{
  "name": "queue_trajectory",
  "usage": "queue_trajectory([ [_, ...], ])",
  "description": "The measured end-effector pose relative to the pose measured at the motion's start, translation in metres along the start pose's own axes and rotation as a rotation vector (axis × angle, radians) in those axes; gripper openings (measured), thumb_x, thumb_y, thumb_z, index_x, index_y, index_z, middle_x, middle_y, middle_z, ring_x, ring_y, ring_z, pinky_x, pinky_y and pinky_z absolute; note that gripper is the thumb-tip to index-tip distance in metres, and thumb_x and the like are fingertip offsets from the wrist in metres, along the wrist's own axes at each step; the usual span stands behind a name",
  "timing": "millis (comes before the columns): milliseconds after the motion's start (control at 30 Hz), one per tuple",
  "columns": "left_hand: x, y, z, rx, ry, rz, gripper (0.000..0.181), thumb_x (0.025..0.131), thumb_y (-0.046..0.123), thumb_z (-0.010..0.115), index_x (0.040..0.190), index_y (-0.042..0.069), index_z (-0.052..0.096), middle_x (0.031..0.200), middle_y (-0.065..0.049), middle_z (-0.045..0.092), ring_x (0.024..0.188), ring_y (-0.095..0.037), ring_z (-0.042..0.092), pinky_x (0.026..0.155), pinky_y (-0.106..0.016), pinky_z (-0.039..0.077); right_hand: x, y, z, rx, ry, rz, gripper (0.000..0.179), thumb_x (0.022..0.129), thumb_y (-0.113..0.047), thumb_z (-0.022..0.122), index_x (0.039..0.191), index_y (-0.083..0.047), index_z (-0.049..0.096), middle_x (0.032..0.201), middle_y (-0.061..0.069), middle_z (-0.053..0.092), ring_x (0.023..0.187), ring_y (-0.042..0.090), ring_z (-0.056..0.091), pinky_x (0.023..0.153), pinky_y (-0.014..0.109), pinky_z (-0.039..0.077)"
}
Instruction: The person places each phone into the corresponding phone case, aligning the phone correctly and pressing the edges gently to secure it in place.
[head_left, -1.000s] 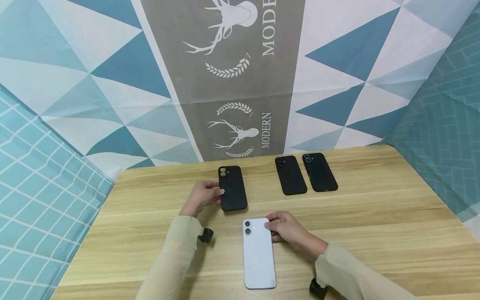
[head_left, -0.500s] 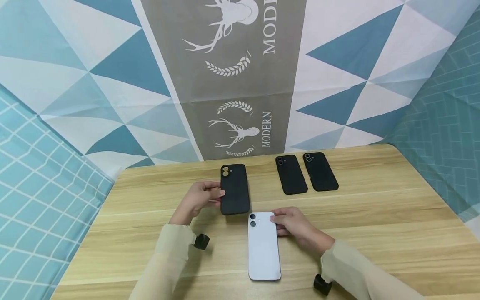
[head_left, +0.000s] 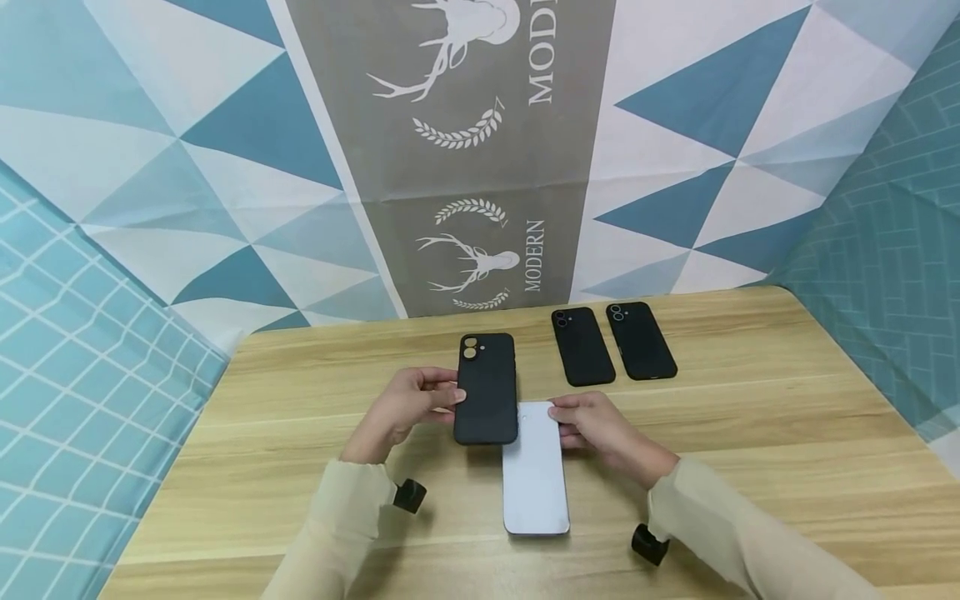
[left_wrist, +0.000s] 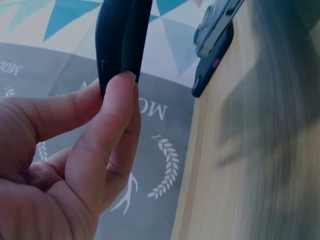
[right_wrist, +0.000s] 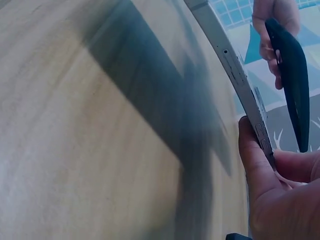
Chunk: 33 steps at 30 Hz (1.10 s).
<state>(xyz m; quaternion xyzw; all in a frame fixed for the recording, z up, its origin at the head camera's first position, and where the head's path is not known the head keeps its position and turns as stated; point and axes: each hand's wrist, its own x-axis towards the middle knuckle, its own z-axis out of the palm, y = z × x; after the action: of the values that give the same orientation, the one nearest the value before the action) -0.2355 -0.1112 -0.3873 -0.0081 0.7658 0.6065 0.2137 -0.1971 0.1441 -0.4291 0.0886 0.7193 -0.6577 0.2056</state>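
Observation:
My left hand (head_left: pixel 410 406) pinches a black phone case (head_left: pixel 486 392) by its left edge, camera cutouts at the top. In the left wrist view, thumb and fingers grip the edge of the case (left_wrist: pixel 122 40). My right hand (head_left: pixel 602 431) pinches a white phone (head_left: pixel 536 483) near its upper right edge. From the head, the case's lower part covers the phone's top left corner and its lenses. The right wrist view shows the phone's side edge (right_wrist: pixel 232 65) raised off the table, with the case (right_wrist: pixel 295 85) apart from it.
Two black phones or cases, one on the left (head_left: pixel 582 346) and one on the right (head_left: pixel 641 340), lie side by side at the back of the wooden table (head_left: pixel 300 392). Patterned cloth (head_left: pixel 480 183) hangs behind. Each wrist carries a small black camera mount (head_left: pixel 409 495).
My left hand has moved the case a little to the right. The right hand has brought the white phone up and away, so the case now overlaps its top.

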Motion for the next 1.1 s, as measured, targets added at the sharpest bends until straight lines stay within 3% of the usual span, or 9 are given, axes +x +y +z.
queue_trajectory([
  [400, -0.017, -0.001, 0.013, -0.004, -0.062, -0.001, 0.041, 0.086, -0.002, 0.063, 0.123, -0.012, 0.051, 0.094, -0.010, 0.062, 0.071, -0.010, 0.063, 0.067, -0.029, 0.060, 0.001, -0.014, -0.005, -0.017, -0.003, -0.045, 0.037, 0.095, -0.005, 0.048, 0.127, 0.013, 0.048, 0.085, 0.006, 0.068, 0.069, 0.008, 0.064, 0.064, 0.024, 0.059],
  [700, -0.029, -0.004, 0.024, -0.023, -0.126, 0.021, 0.044, 0.085, -0.002, 0.064, 0.124, -0.015, 0.049, 0.093, -0.010, 0.062, 0.073, -0.010, 0.064, 0.069, -0.033, 0.060, 0.000, -0.022, -0.008, 0.011, -0.021, -0.040, 0.037, 0.096, -0.005, 0.046, 0.128, 0.014, 0.046, 0.080, 0.002, 0.066, 0.067, 0.007, 0.062, 0.065, 0.023, 0.058],
  [1100, -0.032, -0.012, 0.035, -0.013, -0.180, 0.036, 0.041, 0.084, -0.001, 0.065, 0.120, -0.015, 0.052, 0.089, -0.007, 0.062, 0.069, -0.009, 0.064, 0.067, -0.032, 0.060, -0.004, -0.027, -0.012, 0.094, -0.065, -0.052, 0.037, 0.097, -0.003, 0.041, 0.130, 0.016, 0.042, 0.079, 0.000, 0.066, 0.070, 0.007, 0.066, 0.067, 0.023, 0.059],
])
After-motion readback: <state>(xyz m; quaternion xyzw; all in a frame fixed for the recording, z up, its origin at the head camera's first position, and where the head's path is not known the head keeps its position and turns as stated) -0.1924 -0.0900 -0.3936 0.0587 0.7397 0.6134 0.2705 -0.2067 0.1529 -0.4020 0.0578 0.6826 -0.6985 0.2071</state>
